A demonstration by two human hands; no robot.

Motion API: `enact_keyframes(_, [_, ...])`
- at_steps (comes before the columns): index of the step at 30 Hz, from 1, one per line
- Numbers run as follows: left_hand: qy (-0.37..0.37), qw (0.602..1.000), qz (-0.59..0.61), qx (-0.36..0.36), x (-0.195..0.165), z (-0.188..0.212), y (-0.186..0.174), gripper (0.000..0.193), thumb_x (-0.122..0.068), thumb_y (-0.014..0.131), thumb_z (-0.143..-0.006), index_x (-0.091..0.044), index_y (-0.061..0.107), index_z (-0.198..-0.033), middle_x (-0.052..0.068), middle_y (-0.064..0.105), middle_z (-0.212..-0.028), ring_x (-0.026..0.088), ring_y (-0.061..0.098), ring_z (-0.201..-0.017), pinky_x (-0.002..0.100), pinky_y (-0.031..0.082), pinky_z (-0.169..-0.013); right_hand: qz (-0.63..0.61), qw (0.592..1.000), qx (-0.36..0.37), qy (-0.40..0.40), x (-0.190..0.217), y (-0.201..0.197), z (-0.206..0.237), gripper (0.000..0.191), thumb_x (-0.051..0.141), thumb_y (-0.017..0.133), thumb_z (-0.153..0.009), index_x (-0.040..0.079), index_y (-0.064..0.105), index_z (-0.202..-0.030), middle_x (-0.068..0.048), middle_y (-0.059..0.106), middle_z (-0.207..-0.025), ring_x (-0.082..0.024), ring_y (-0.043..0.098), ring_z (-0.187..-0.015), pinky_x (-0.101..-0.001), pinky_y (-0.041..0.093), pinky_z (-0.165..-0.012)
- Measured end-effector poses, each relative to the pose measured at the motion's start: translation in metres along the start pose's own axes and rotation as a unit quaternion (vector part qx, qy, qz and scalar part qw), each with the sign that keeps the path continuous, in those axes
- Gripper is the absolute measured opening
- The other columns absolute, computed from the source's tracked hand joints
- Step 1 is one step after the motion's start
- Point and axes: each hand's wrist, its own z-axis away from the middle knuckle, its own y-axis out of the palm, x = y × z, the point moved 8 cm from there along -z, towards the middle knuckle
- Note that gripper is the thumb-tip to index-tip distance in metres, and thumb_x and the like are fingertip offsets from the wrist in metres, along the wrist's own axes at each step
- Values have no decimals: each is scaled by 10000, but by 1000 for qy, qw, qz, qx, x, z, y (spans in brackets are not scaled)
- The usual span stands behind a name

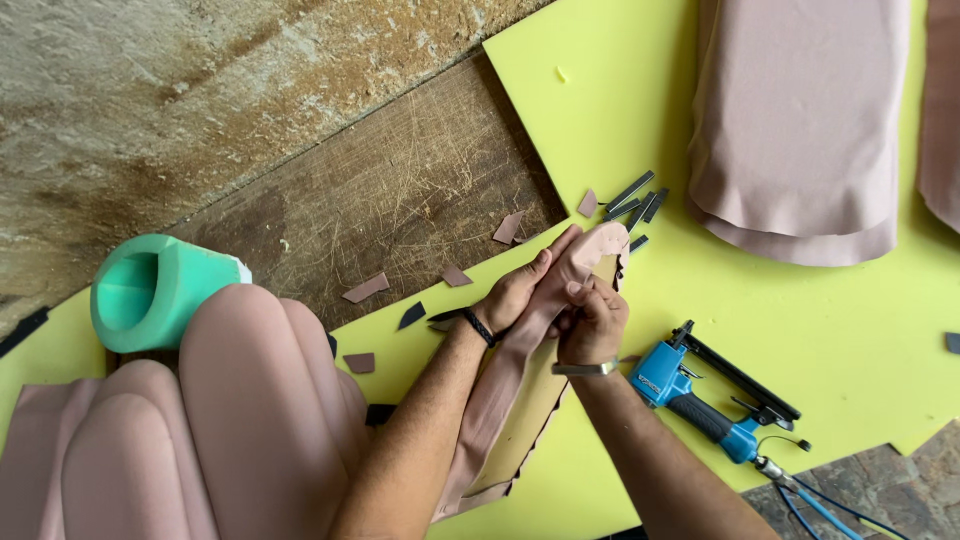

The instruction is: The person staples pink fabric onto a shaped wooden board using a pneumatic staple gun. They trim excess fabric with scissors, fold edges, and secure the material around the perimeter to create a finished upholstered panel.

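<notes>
Both hands grasp the pink strip (530, 370) lying on the yellow foam (830, 330): the left hand (515, 295) presses along its left edge with fingers stretched toward the tip, and the right hand (592, 325) pinches its right edge. Right of the strip lies the blue stapler (700, 400). Beyond the strip's tip lie staple sticks (635, 205), then pink covers (800, 120).

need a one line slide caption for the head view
Both hands, left and right, fold pink upholstery fabric over a panel on yellow foam, beside a blue pneumatic stapler.
</notes>
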Motion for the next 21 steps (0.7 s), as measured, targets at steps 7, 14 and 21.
enact_keyframes(7, [1,953,-301,-20,2,-12,-21,602,-382,322,-1134,-136,179,-1664,202,251,-1718,271,285,-1559,393,320,-1250,-52,999,8,2,-32,-6,-19,220,83,615,-825,94,483,-649,7,431,-507,-133,408,-330,-308,367,-291])
enact_keyframes(14, [-153,944,-291,-32,4,-13,-11,626,-281,401,-1073,-198,152,-1642,182,479,-1546,241,530,-1352,369,465,-1111,-69,997,-34,8,-15,-3,-12,150,144,622,-914,188,496,-847,3,509,-585,-110,445,-363,-264,381,-318])
enact_keyframes(21, [-23,951,-307,-14,-20,-11,-2,583,-206,433,-1191,-155,162,-1704,184,540,-1474,195,608,-1207,347,541,-982,3,999,-33,-3,-32,-8,-28,157,158,611,-1040,47,616,-930,-49,596,-663,-140,489,-394,-288,418,-345])
